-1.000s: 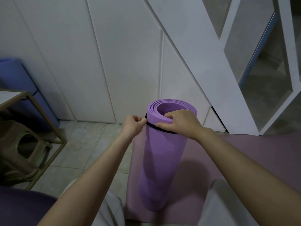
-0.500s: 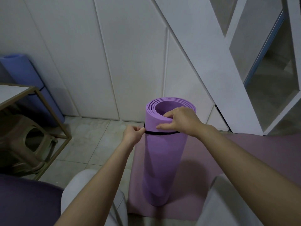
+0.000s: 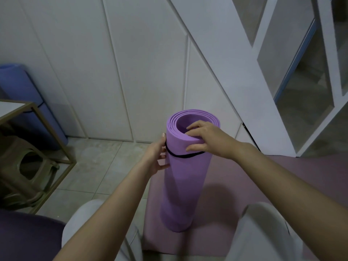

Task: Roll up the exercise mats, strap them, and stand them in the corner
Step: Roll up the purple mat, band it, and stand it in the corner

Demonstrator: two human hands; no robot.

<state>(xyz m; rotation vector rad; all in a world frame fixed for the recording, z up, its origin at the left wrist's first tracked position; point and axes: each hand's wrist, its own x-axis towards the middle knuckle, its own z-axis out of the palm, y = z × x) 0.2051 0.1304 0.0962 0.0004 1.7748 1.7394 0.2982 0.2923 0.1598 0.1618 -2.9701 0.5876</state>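
A purple exercise mat (image 3: 180, 189) is rolled up and stands upright on a pink mat (image 3: 244, 185) that lies flat on the floor. A thin black strap (image 3: 180, 156) circles the roll a little below its top. My right hand (image 3: 207, 138) grips the top rim, fingers over the edge into the roll and thumb outside just above the strap. My left hand (image 3: 156, 157) rests against the roll's left side at strap height, with relaxed fingers and the thumb pointing up.
A blue rolled mat (image 3: 22, 95) leans in the far left corner against the white panelled wall. A gold-framed table (image 3: 50, 132) with a brown stool (image 3: 24, 166) under it stands at left. A dark purple surface (image 3: 24, 236) fills the bottom left. My knees flank the roll.
My left hand has let go of the strap and opened against the roll's side. The strap has slid lower on the roll. My right hand's fingers have moved over the rim.
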